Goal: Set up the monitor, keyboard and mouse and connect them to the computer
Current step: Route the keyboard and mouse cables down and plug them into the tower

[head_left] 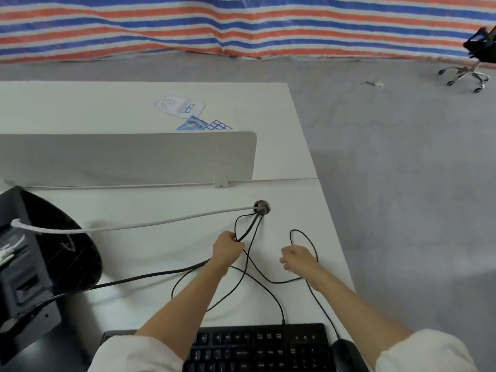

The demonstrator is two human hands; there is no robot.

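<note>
On the white desk (150, 237), my left hand (226, 251) is closed around thin black cables (245, 229) just in front of the round cable hole (261, 206). My right hand (298, 259) hovers to the right, fingers curled, beside a loop of black cable (303, 234); whether it grips the cable is unclear. The black keyboard (257, 345) lies at the near edge, with the black mouse (347, 355) at its right. The monitor (24, 264) lies at the left, back and dark oval stand (72, 253) showing. A white cable (150, 224) runs from it into the hole.
A grey divider panel (128, 157) stands along the back of the desk. Beyond it lie plastic-wrapped papers (182, 106). A thick black cable (139, 277) runs from the monitor towards my left hand. An office chair (477, 57) stands far right on the grey floor.
</note>
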